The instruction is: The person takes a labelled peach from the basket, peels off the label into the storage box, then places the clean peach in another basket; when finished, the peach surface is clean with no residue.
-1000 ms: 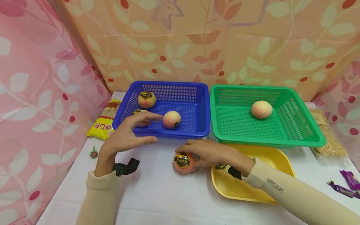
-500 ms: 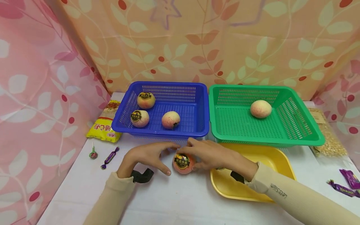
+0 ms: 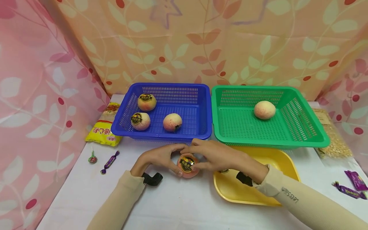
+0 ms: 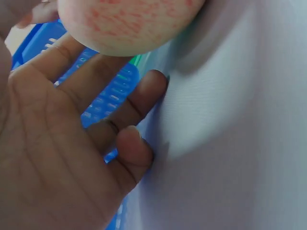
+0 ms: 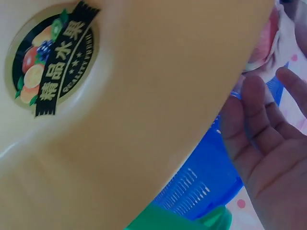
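Observation:
A pink peach (image 3: 187, 169) with a black-and-gold sticker sits at the middle of the white table, between both hands. My left hand (image 3: 161, 157) curves round its left side, thumb at the front and fingers behind. In the left wrist view the peach (image 4: 129, 28) lies against the fingers, while the ring and little fingers stand apart from it. From the right, my right hand (image 3: 217, 155) holds it with the thumb across the sticker's edge and the fingers at the back. The yellow tray (image 5: 168, 96) hides most of the peach in the right wrist view.
A blue basket (image 3: 205, 127) bears several peaches; a green basket (image 3: 230, 127) holds one. Under my right forearm stands the yellow tray (image 3: 244, 195), with a fruit sticker (image 5: 55, 60) inside. Candies, a lollipop (image 3: 92, 159), a yellow packet (image 3: 103, 132) and a grain bag (image 3: 336, 140) lie at the sides.
My left hand has come down from over the blue basket and moved right to the peach. My right hand has stayed at the peach; its thumb has shifted onto the sticker.

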Demonstrator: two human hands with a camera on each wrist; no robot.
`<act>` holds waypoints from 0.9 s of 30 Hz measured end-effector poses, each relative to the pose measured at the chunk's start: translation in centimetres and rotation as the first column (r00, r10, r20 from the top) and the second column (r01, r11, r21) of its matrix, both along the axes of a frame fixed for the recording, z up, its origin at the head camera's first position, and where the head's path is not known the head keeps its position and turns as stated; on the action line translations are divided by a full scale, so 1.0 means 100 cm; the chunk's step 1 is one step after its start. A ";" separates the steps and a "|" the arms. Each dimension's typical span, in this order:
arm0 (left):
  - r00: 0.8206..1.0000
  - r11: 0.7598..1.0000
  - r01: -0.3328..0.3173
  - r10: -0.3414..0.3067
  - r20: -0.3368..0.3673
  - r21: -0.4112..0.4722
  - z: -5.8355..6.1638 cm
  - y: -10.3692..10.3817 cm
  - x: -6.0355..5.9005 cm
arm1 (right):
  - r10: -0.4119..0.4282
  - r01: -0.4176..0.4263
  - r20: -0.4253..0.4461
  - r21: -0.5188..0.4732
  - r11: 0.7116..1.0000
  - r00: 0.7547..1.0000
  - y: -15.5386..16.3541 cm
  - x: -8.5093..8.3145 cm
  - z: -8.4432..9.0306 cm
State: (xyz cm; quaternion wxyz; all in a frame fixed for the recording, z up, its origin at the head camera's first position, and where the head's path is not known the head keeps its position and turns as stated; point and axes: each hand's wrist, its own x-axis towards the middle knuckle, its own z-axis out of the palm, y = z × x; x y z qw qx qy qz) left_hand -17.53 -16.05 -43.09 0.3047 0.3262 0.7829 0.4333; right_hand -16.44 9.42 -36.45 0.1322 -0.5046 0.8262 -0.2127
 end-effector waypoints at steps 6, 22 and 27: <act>0.999 1.000 -0.010 0.009 0.044 0.019 -0.006 0.004 -0.002 | 0.003 -0.001 0.021 -0.063 0.998 1.000 -0.006 0.000 -0.003; 0.997 0.999 -0.045 0.043 0.060 0.030 -0.007 0.011 -0.002 | -0.031 0.036 0.030 -0.168 0.985 0.999 -0.009 -0.002 -0.012; 0.997 0.998 -0.043 0.041 0.068 0.035 -0.008 0.008 -0.001 | -0.003 0.036 0.126 -0.258 0.966 0.992 -0.002 -0.002 -0.008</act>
